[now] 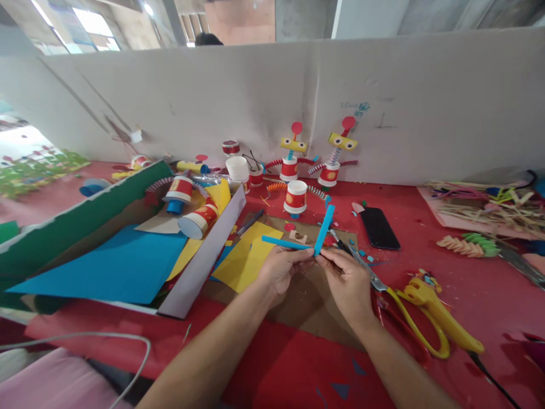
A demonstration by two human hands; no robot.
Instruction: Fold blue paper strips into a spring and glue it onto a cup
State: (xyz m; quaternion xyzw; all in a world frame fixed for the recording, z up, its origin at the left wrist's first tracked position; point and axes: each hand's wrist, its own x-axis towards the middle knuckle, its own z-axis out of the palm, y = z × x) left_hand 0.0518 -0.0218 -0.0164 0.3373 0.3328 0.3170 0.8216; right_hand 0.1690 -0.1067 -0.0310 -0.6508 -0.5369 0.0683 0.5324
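Two blue paper strips [325, 228] meet at a corner between my fingertips, one pointing up and the other out to the left. My left hand [281, 268] pinches them from the left side. On the other side my right hand [347, 278] presses the same corner between thumb and finger. Below both hands lies a brown cardboard sheet [298, 309]. Just beyond them stands a red and white paper cup [295, 197] with orange and grey folded paper arms. Yellow paper [242, 267] lies beside my left hand.
A cardboard box [200, 261] with blue paper [110, 264] and cup figures stands left. Two finished-looking cup figures [289, 167] lean near the white wall panel. Right are scissors [419, 329], a yellow glue gun [445, 315], a phone [380, 228] and folded paper strips [468, 244].
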